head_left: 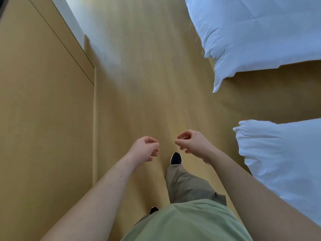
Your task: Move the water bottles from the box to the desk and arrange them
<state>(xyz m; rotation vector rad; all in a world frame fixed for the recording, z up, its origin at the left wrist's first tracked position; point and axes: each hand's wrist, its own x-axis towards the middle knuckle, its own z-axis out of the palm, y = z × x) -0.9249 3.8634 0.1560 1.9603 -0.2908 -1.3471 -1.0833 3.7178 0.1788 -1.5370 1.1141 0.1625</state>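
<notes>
The person wears a loose sage-green cotton shirt, wide khaki-brown fabric trousers and black shoes with a pale sole edge. Both forearms are bare, without sleeves.

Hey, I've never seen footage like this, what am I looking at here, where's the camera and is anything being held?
There is no machine here. One wide-angle camera sits on a person's head and looks forward and down, so you see their own arms reaching out from the bottom edge. The left hand and the right hand hang in front with loosely curled fingers, and neither holds anything. Below them is a wooden floor with one black shoe stepping forward. White bedding lies at the right, and a wooden panel runs along the left. No water bottles, box or desk show in this picture.
</notes>
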